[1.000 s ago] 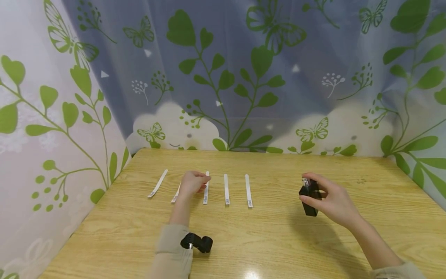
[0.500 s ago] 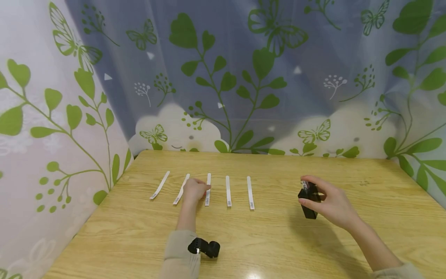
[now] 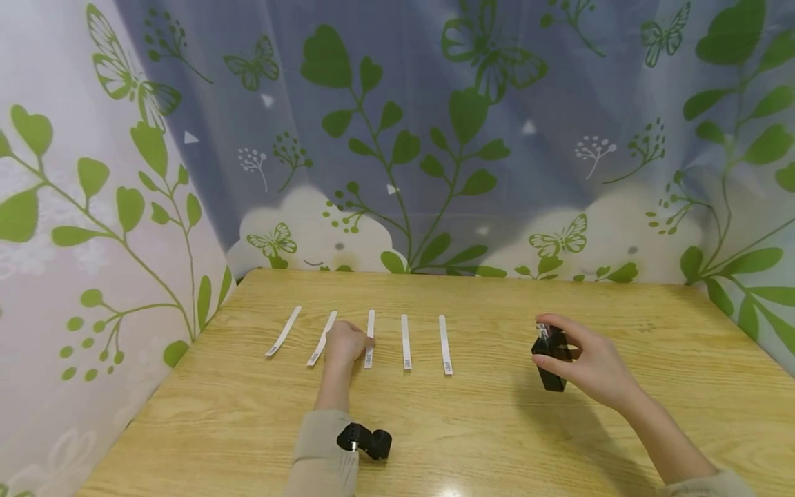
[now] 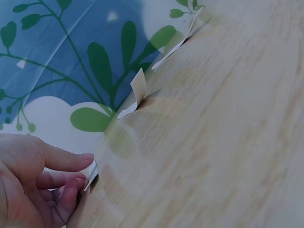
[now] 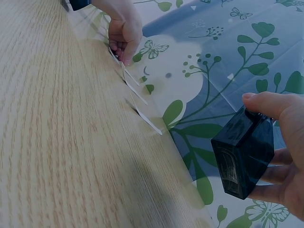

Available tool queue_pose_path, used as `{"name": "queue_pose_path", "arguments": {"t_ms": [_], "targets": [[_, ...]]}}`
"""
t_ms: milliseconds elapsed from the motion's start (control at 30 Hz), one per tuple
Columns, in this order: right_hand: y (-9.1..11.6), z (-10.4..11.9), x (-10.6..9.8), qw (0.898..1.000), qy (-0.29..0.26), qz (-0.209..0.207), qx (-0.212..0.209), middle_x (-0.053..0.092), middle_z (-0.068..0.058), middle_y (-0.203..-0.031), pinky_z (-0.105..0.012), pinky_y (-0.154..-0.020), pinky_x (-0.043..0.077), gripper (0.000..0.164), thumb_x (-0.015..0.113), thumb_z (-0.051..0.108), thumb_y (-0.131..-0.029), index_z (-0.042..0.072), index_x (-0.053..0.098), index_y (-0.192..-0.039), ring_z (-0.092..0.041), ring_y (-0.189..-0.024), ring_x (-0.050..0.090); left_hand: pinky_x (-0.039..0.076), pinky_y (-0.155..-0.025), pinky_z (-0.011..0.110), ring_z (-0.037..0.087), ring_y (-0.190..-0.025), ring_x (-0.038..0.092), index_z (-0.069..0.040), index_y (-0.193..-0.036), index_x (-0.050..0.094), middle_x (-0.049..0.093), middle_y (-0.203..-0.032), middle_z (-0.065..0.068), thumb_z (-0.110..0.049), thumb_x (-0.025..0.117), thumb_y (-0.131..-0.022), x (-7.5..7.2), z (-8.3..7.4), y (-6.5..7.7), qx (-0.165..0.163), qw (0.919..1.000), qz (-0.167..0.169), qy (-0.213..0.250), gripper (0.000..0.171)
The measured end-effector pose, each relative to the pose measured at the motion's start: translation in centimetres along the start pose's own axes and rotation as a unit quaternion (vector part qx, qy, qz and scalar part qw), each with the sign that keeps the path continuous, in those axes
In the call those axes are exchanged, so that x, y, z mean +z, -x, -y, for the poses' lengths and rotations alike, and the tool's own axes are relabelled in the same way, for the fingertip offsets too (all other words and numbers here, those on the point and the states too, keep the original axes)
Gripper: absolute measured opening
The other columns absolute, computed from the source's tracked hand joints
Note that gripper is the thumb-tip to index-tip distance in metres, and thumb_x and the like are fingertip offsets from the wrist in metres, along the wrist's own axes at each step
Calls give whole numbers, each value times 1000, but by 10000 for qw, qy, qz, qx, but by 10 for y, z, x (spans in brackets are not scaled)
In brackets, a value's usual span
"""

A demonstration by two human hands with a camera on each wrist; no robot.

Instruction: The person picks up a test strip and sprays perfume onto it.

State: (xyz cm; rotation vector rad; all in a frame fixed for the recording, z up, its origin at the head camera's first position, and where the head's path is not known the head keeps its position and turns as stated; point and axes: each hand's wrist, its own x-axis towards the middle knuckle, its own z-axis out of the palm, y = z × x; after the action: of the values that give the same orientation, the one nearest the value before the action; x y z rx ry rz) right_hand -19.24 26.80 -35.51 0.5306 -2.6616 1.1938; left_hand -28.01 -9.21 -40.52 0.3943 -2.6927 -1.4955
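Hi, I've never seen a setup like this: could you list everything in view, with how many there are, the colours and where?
White strips: 5, white, in a row on the table
Bottle: 1, black, held right of the strips
Table: 1, yellowish wood, under the strips
Patterned backdrop: at least 1, blue-grey, white and pale pink with green leaves and butterflies, behind and left of the table
Small device: 1, black, at the left sleeve
Sleeves: 2, beige, at the lower edge
Left grip: 1, a bare hand, at the middle strip; whether it pinches it is unclear
Right grip: 1, a bare hand, holding the bottle
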Motion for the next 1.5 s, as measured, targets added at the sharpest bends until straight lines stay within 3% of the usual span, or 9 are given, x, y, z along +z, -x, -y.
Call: {"name": "queue_pose_path", "arguments": {"t_ms": [200,400,700,933,1200,1500], "targets": [[1,0,0,9999,-93,-1,42,47,-21,-131,-30,-65,53,60,71,23,-83,10,45,-136,-37,-102,57,51,-62,34,27,-74,59,5,-80,64,63,-83,16,-1,75,-71,3,-1,1,174,9995,-85,-269,16],[2,-1,0,10000,-29,-52,33,47,-20,-131,-31,-67,53,60,71,23,-83,10,45,-136,-36,-104,55,53,-73,39,34,-86,61,7,-84,67,65,-87,19,3,71,-73,4,-2,1,208,9990,-156,-369,13],[3,-1,1,10000,-38,-63,-40,49,-20,-129,-29,-64,52,59,71,22,-83,9,46,-135,-35,-100,58,51,-72,41,33,-83,61,6,-85,69,66,-87,17,3,56,-74,6,2,0,448,9970,-254,-570,17],[4,-2,1,9999,62,-86,-129,49,-19,-129,-32,-69,53,58,71,22,-83,9,47,-134,-34,-102,57,49,-71,41,31,-79,60,2,-82,69,65,-82,14,1,53,-75,6,3,-1,610,9947,-349,-754,18],[5,-3,0,10000,37,-33,-41,48,-19,-131,-31,-67,53,59,71,24,-83,10,46,-135,-36,-103,56,49,-73,41,33,-86,60,5,-90,68,65,-89,17,3,59,-75,4,5,-1,507,9983,-155,-260,18],[4,-2,-2,9999,-49,42,103,46,-22,-132,-28,-61,52,61,70,25,-84,10,44,-136,-38,-97,59,47,-80,40,34,-100,55,3,-100,68,62,-107,21,0,67,-77,1,6,-7,75,9993,135,339,23]]}}
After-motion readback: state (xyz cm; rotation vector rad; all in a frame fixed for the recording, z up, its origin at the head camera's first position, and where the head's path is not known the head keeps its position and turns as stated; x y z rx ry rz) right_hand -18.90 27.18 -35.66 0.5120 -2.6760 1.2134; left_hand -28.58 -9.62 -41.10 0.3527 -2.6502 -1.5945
